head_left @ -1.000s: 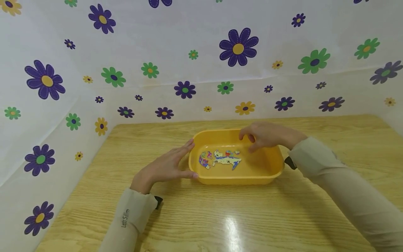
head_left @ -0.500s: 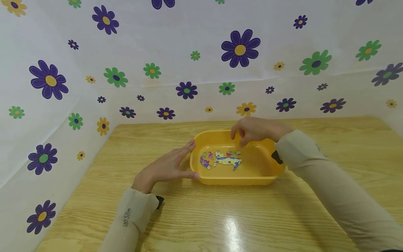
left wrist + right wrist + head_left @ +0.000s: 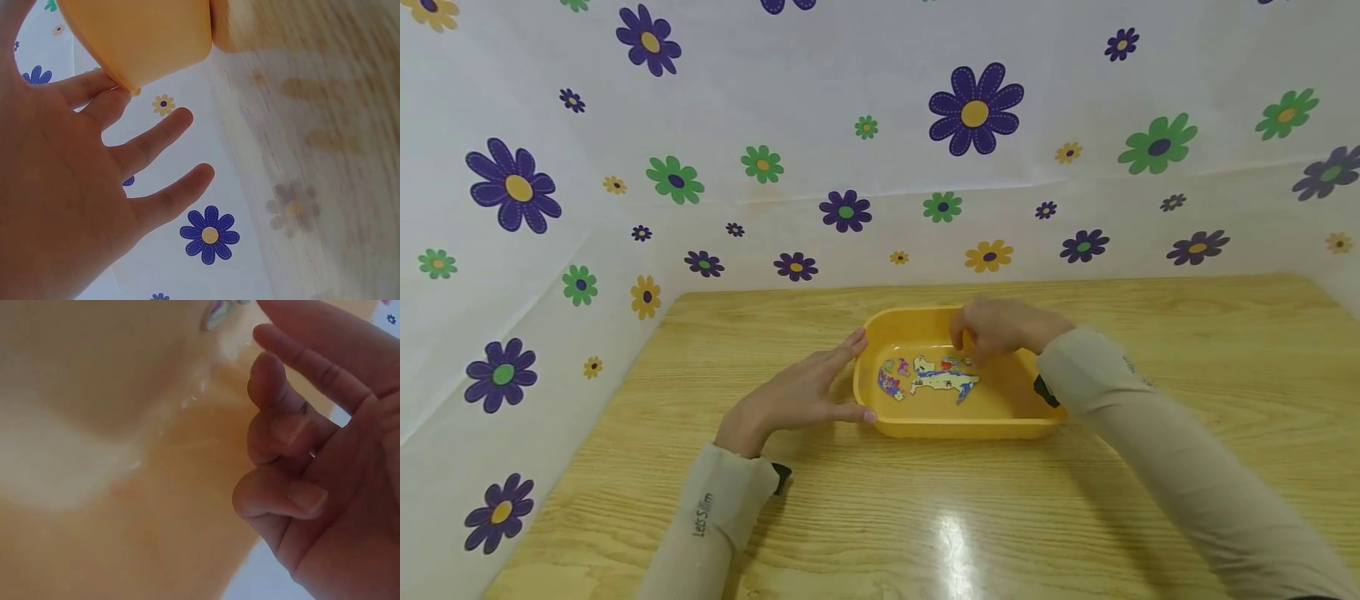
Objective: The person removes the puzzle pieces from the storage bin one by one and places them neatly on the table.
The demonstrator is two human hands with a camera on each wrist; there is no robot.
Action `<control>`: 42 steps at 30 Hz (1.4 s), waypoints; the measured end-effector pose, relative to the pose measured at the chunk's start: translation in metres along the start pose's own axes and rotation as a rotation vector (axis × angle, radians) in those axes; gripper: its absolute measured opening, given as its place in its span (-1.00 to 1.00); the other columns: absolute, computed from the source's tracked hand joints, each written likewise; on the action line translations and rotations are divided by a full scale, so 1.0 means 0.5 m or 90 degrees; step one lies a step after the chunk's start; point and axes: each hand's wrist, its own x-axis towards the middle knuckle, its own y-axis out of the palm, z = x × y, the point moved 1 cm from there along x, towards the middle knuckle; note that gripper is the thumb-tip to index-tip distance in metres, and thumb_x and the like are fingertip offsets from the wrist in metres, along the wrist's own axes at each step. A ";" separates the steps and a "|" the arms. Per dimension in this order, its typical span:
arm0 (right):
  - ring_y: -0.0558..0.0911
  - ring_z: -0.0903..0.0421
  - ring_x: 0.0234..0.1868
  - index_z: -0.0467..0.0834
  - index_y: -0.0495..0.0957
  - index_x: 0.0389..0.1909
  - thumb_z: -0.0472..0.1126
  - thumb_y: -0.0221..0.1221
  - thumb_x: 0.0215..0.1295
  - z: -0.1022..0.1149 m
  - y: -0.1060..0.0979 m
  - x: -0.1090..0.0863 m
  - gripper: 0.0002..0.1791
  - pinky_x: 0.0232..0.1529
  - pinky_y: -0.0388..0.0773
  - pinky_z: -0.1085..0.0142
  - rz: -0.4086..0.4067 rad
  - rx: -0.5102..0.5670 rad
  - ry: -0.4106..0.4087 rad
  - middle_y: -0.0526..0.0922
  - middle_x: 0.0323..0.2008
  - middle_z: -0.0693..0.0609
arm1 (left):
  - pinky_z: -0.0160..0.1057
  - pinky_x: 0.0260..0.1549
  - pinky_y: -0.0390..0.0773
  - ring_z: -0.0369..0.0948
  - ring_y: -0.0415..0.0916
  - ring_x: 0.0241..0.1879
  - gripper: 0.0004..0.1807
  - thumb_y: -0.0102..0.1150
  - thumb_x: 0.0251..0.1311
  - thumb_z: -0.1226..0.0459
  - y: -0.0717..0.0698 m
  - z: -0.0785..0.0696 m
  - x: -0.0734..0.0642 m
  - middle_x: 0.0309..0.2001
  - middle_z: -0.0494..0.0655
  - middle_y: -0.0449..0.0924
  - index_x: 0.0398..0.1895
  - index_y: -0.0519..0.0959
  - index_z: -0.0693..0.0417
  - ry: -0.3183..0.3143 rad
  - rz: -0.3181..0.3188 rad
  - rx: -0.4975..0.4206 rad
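Note:
A yellow plastic basin (image 3: 970,429) stands on the wooden table. On its floor, left of the middle, lie several flat, irregular printed pieces that look like jigsaw puzzle pieces: a long cream-and-blue one (image 3: 942,381) and a multicoloured cluster (image 3: 890,382). My left hand (image 3: 797,392) rests at the basin's left end, fingers and thumb spread and straight, touching the rim. Inside the basin, my right hand (image 3: 1000,327) reaches down with thumb and index finger beside a small piece (image 3: 967,362). Its other fingers (image 3: 281,494) are curled, and nothing shows between thumb and index finger.
The wood-grain table (image 3: 880,508) carries the basin near its back edge. Behind and to the left hangs a white sheet (image 3: 880,50) printed with purple, green and yellow flowers. Dark wrist straps show at both sleeves (image 3: 1097,375).
My right hand has moved left and then down into the basin, toward the small piece at the right of the group. My left hand stays at the rim, and the pieces lie where they were.

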 end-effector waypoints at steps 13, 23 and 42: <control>0.44 0.04 -0.26 -0.09 0.66 -0.39 -0.24 0.41 0.12 -0.003 0.025 0.000 -0.90 -0.26 0.45 0.23 -0.032 -0.060 0.052 0.57 -0.36 0.04 | 0.10 0.48 0.01 -0.02 -0.12 0.57 0.15 0.42 0.15 -0.14 0.004 -0.001 0.003 0.62 -0.12 -0.23 0.63 0.00 0.12 0.011 -0.005 0.010; 0.48 0.06 -0.33 -0.12 0.61 -0.54 -0.31 0.34 0.11 -0.002 0.034 0.006 -0.88 -0.29 0.53 0.22 -0.055 -0.110 0.037 0.54 -0.46 0.06 | 0.09 0.49 0.00 -0.03 -0.13 0.58 0.15 0.42 0.15 -0.13 0.008 -0.003 0.002 0.63 -0.13 -0.23 0.63 0.00 0.13 0.011 -0.006 0.002; 0.52 0.00 -0.33 -0.22 0.70 -0.33 -0.28 0.35 0.21 -0.003 -0.049 -0.051 -0.92 -0.19 0.60 0.13 -0.167 -0.023 0.014 0.64 -0.39 -0.02 | 0.09 0.48 0.01 0.00 -0.13 0.57 0.14 0.42 0.17 -0.10 0.013 0.003 -0.001 0.63 -0.04 -0.24 0.62 -0.01 0.18 0.025 -0.009 0.013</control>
